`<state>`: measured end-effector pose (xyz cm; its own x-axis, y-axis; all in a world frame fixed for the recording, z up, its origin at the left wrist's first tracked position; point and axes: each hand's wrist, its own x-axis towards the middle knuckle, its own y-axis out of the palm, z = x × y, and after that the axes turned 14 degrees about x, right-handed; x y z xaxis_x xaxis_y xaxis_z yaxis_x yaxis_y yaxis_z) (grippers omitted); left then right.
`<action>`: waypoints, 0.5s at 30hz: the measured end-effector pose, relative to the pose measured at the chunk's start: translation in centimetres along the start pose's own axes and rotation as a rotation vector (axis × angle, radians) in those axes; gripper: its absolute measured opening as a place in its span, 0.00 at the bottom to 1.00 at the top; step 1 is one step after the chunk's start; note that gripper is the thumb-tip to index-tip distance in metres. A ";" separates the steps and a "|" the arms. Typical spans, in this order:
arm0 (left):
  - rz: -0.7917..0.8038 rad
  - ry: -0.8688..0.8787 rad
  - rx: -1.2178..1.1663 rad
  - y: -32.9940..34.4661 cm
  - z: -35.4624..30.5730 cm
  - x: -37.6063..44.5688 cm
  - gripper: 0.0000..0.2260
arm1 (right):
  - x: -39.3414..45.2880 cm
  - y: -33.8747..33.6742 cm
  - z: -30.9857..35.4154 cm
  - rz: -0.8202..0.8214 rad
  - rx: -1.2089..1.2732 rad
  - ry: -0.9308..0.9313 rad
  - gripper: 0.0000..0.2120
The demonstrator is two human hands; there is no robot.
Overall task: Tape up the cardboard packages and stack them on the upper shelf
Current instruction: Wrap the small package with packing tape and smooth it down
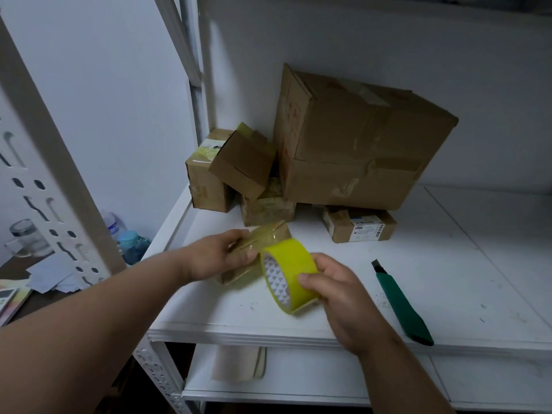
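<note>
- Left hand (222, 256) is gripping a small taped package (260, 249) on the near-left of the white shelf (448, 264), fingers curled round it.
- Right hand (334, 291) is pinching the yellow tape roll (294, 264), just beside that package.
- More boxes (352, 144) are sitting piled at the far side.
- A green cutter (403, 306) is lying to the right.

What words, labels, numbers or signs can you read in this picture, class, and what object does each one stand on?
No text can be read.
Small labelled package: white label with barcode, print too small.
Large cardboard box: faint red marks on its side, blurred.
Left rear package: pale sticker, unreadable.
Tape roll in the right hand: core shows a triangle pattern only, no words.
</note>
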<state>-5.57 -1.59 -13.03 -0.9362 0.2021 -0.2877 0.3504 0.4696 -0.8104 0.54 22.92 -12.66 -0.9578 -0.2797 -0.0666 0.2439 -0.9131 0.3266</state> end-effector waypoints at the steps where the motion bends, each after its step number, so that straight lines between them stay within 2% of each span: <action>1: 0.082 -0.044 -0.194 -0.4 -0.3 -0.1 0.35 | 0.2 -0.1 0.8 0.012 0.046 -0.021 0.14; 2: 0.144 -0.073 -0.307 -0.7 -0.5 -0.3 0.31 | 0.3 -0.1 1.4 0.024 0.067 -0.034 0.14; 5: 0.178 -0.112 -0.364 -0.6 0.0 -0.7 0.27 | 0.9 0.3 2.0 0.024 0.003 -0.030 0.14; 8: -0.023 -0.074 -0.394 -0.5 -0.3 -0.6 0.20 | 1.3 1.3 1.6 -0.034 -0.091 -0.043 0.16; 9: -0.126 -0.038 -0.314 -0.3 -0.4 -0.7 0.20 | 1.4 1.7 1.6 -0.046 -0.118 -0.048 0.16; 11: -0.280 0.055 0.004 0.1 -0.7 -1.0 0.17 | 1.6 2.4 1.6 -0.055 -0.154 -0.053 0.15; 13: -0.278 0.153 0.200 0.9 -0.4 -1.3 0.21 | 1.5 2.8 1.7 -0.056 -0.170 -0.057 0.14; 15: -0.223 0.176 0.323 1.2 0.1 -1.5 0.34 | 1.3 3.0 1.7 -0.062 -0.198 -0.068 0.16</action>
<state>-3.72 -1.44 -13.60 -0.9589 0.2833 -0.0183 0.0867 0.2307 -0.9692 -0.20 20.34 -10.13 -0.9783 -0.2067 -0.0144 0.2031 -0.9702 0.1321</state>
